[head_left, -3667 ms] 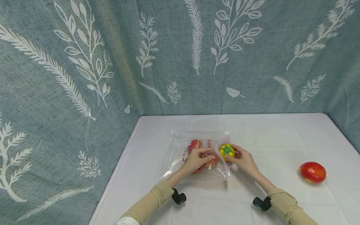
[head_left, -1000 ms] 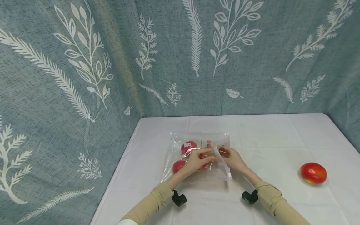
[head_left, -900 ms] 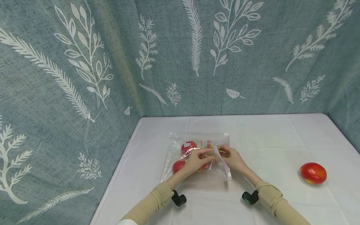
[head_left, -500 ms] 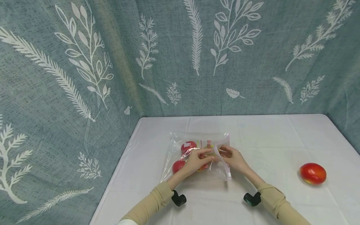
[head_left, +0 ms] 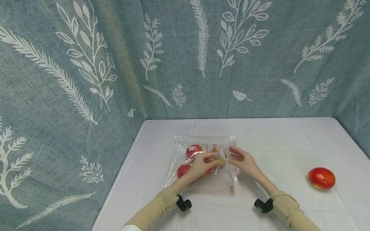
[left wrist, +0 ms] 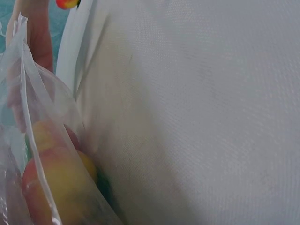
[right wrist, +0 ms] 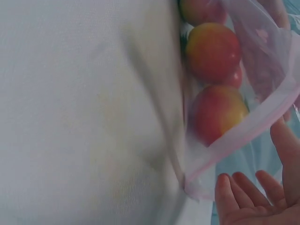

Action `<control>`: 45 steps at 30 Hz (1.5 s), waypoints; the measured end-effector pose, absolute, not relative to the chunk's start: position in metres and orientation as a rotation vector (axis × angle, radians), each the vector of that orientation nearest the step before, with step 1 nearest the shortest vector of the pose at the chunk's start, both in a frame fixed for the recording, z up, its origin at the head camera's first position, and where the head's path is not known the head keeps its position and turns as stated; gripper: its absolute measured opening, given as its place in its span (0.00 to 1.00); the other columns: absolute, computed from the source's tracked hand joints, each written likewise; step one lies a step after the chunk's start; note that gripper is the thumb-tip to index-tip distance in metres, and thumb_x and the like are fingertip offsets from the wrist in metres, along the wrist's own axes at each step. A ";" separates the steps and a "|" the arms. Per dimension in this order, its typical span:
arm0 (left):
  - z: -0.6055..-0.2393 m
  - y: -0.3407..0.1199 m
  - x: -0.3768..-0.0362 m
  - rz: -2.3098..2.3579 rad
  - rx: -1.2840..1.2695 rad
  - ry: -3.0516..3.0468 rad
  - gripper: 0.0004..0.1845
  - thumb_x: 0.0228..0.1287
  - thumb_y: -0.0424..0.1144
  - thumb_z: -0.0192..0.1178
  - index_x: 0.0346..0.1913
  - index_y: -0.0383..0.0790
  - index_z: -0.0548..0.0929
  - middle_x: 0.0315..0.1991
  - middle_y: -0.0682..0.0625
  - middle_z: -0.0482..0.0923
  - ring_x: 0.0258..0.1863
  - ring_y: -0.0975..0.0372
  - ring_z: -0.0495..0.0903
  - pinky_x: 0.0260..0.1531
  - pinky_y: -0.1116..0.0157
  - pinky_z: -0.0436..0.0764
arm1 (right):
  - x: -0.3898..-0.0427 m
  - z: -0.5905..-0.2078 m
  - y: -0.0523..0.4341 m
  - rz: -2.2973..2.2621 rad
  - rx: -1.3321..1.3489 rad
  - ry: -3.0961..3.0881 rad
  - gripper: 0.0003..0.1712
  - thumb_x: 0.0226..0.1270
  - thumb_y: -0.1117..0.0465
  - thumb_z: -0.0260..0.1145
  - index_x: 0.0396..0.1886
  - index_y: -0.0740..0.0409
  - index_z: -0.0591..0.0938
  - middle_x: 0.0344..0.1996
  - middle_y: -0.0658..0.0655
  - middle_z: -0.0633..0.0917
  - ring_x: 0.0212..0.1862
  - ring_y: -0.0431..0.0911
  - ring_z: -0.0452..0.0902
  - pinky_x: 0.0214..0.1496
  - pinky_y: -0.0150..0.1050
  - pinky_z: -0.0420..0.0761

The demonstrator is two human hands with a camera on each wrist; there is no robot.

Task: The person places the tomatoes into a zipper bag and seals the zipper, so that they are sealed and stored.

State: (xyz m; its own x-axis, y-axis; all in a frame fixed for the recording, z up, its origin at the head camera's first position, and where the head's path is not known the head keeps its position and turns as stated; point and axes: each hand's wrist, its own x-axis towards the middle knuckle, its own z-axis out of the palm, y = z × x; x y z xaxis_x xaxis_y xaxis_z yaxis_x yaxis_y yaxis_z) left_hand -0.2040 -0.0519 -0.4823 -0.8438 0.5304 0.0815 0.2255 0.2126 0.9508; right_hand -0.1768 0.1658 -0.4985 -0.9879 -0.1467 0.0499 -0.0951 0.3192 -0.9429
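Observation:
A clear plastic zip bag [head_left: 179, 150] with a pink-edged mouth lies on the table, holding several red and yellow tomatoes [head_left: 194, 151], probably artificial. My left hand [head_left: 201, 165] pinches the bag's upper layer near the mouth. Just inside the mouth sits a yellow-looking tomato [head_left: 222, 161], partly behind the plastic. Beside it my right hand [head_left: 244, 162] stays at the opening, fingers parted and holding nothing. From the right wrist view, the right hand [right wrist: 255, 199] faces palm up below the pink rim, and round red-yellow tomatoes [right wrist: 213, 52] show through the plastic.
One red tomato [head_left: 321, 178] lies alone at the right of the white-covered table [head_left: 277, 144]. A black wrist camera [head_left: 183, 203] sits at the left cuff, another camera [head_left: 263, 205] at the right. A patterned blue-green curtain [head_left: 185, 57] stands behind the table.
The yellow tomato with a green top, held by my right hand at first, has gone into the bag. That hand has let go and drawn back right. My left hand has stayed put.

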 end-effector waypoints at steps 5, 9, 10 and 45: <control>-0.480 -0.051 -0.204 1.670 0.709 2.236 0.20 0.60 0.34 0.64 0.55 0.33 0.80 0.32 0.34 0.82 0.17 0.70 0.72 0.21 0.78 0.73 | -0.175 -0.498 0.172 -1.800 -0.218 2.526 0.37 0.63 0.58 0.67 0.68 0.67 0.64 0.65 0.72 0.68 0.63 0.64 0.69 0.59 0.45 0.74; -0.479 -0.051 -0.204 1.675 0.700 2.228 0.20 0.60 0.33 0.64 0.56 0.32 0.79 0.35 0.33 0.82 0.18 0.68 0.72 0.21 0.78 0.73 | -0.174 -0.495 0.175 -1.784 -0.198 2.541 0.38 0.62 0.57 0.67 0.68 0.66 0.64 0.65 0.71 0.68 0.63 0.63 0.69 0.59 0.45 0.75; -0.479 -0.051 -0.204 1.674 0.699 2.229 0.20 0.60 0.32 0.64 0.56 0.31 0.79 0.36 0.33 0.82 0.18 0.68 0.72 0.21 0.78 0.72 | -0.174 -0.495 0.176 -1.779 -0.198 2.548 0.37 0.63 0.57 0.67 0.68 0.66 0.64 0.65 0.71 0.68 0.63 0.63 0.69 0.59 0.44 0.75; -0.483 -0.049 -0.205 1.679 0.644 2.245 0.20 0.58 0.34 0.65 0.55 0.36 0.81 0.33 0.36 0.83 0.18 0.68 0.72 0.20 0.78 0.71 | -0.160 -0.480 0.207 -1.771 -0.136 2.612 0.39 0.65 0.53 0.65 0.70 0.65 0.62 0.67 0.68 0.67 0.66 0.61 0.66 0.53 0.20 0.72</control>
